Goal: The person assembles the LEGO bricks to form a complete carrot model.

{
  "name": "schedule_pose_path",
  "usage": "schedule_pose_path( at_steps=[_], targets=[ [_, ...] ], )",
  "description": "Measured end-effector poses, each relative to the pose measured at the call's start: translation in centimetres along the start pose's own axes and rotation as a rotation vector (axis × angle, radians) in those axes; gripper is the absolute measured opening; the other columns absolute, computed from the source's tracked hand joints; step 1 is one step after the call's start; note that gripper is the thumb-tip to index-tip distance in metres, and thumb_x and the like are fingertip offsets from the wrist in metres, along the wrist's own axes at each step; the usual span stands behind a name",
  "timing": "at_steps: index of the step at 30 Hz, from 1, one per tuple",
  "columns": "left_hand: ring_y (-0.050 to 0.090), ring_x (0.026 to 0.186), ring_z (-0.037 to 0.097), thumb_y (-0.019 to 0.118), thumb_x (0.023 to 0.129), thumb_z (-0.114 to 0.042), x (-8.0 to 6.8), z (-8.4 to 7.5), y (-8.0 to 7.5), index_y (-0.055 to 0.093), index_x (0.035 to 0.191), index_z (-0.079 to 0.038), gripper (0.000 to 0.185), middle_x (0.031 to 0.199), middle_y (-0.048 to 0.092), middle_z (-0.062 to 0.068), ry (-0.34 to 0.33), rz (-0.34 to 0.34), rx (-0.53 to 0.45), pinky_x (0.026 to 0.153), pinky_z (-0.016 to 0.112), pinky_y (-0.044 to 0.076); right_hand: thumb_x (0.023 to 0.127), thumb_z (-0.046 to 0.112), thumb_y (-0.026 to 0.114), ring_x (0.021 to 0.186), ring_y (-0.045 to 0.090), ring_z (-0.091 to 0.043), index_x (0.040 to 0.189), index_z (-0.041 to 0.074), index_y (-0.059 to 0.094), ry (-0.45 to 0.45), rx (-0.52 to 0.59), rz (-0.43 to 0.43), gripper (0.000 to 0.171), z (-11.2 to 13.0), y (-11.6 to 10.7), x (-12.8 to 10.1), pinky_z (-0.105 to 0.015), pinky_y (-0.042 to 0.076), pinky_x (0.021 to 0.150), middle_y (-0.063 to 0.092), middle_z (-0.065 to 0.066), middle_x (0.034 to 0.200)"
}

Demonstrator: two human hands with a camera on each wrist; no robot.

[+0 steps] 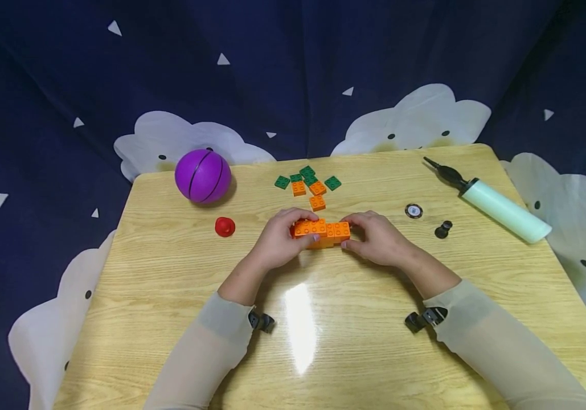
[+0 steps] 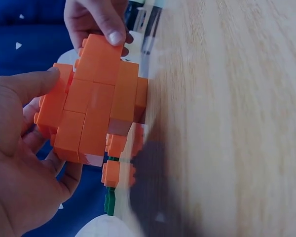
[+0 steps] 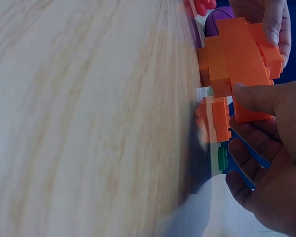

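A stepped structure of orange toy building blocks (image 1: 337, 230) stands in the middle of the table, between both hands. My left hand (image 1: 278, 240) grips its left end, and in the left wrist view the thumb lies against an upper block (image 2: 53, 106) on the studded side. At the opposite end my right hand (image 1: 382, 242) pinches the structure between thumb and fingers. The right wrist view shows that thumb pressed on the smooth wall (image 3: 241, 54) of the stacked blocks. Just behind lie three loose orange blocks (image 1: 317, 203) and several flat green blocks (image 1: 332, 183).
A purple ball (image 1: 203, 176) sits at the back left, with a small red object (image 1: 225, 226) in front of it. To the right are a round chip (image 1: 413, 210), a black chess-like piece (image 1: 443, 229) and a pale green hand pump (image 1: 505, 210) near the table's right edge.
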State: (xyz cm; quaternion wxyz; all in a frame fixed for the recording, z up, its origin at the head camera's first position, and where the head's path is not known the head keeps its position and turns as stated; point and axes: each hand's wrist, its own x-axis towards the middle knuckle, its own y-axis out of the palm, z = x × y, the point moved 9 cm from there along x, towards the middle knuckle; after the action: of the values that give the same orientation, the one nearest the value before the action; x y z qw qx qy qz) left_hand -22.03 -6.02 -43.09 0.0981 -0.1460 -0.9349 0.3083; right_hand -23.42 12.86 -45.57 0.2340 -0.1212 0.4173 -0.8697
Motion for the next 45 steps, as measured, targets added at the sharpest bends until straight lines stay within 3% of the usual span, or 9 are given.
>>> schedule_pose_path(
  at_steps=[11,24,30,35,40,45],
  targets=[
    [0.056,0.121,0.014,0.078,0.094,-0.036,-0.2,1.0,0.2,0.073,0.118,-0.029,0.026,0.12,0.067,-0.012,-0.06,-0.038,-0.062,0.109,0.043,0.044,0.089,0.025,0.083,0.124,0.058,-0.033,0.131,0.006,0.067,-0.002,0.01,-0.002,0.049,0.0,0.1,0.1,-0.053,0.043,0.109,0.068,-0.013,0.132],
    [0.055,0.119,0.017,0.08,0.092,-0.035,-0.1,1.3,0.5,0.075,0.113,-0.029,0.023,0.118,0.068,-0.01,-0.063,-0.066,-0.064,0.107,0.045,0.044,0.09,0.029,0.082,0.122,0.059,-0.031,0.131,0.008,0.067,0.002,-0.015,-0.005,0.049,-0.1,0.1,-0.1,-0.052,0.043,0.108,0.068,-0.011,0.132],
    [0.055,0.119,0.017,0.078,0.093,-0.039,-0.1,1.3,0.4,0.074,0.117,-0.03,0.026,0.121,0.068,-0.011,-0.065,-0.026,-0.042,0.108,0.046,0.043,0.09,0.027,0.082,0.123,0.058,-0.032,0.132,0.006,0.067,-0.007,-0.013,-0.009,0.049,0.1,0.0,0.0,-0.054,0.043,0.109,0.067,-0.013,0.132],
    [0.056,0.129,0.018,0.079,0.093,-0.035,-0.1,1.3,0.6,0.07,0.125,-0.03,0.033,0.133,0.065,-0.011,-0.038,0.032,-0.059,0.114,0.044,0.04,0.09,0.027,0.083,0.123,0.058,-0.031,0.131,0.007,0.067,-0.002,-0.005,-0.011,0.048,0.0,0.0,-0.1,-0.053,0.043,0.108,0.068,-0.011,0.132],
    [0.055,0.132,0.017,0.082,0.092,-0.026,-0.7,2.5,0.8,0.066,0.136,-0.031,0.047,0.14,0.062,-0.009,-0.074,0.062,-0.085,0.114,0.042,0.041,0.09,0.027,0.083,0.123,0.058,-0.031,0.131,0.007,0.067,0.007,0.001,-0.001,0.049,-0.2,-0.1,-0.2,-0.052,0.043,0.109,0.068,-0.011,0.132],
    [0.057,0.129,0.02,0.082,0.091,-0.026,-1.3,4.0,0.4,0.064,0.139,-0.023,0.052,0.141,0.062,-0.002,-0.12,0.063,-0.041,0.111,0.043,0.044,0.089,0.026,0.083,0.123,0.058,-0.033,0.132,0.006,0.067,-0.004,0.0,-0.003,0.049,-0.1,-0.1,-0.2,-0.053,0.043,0.109,0.067,-0.013,0.133]
  ],
)
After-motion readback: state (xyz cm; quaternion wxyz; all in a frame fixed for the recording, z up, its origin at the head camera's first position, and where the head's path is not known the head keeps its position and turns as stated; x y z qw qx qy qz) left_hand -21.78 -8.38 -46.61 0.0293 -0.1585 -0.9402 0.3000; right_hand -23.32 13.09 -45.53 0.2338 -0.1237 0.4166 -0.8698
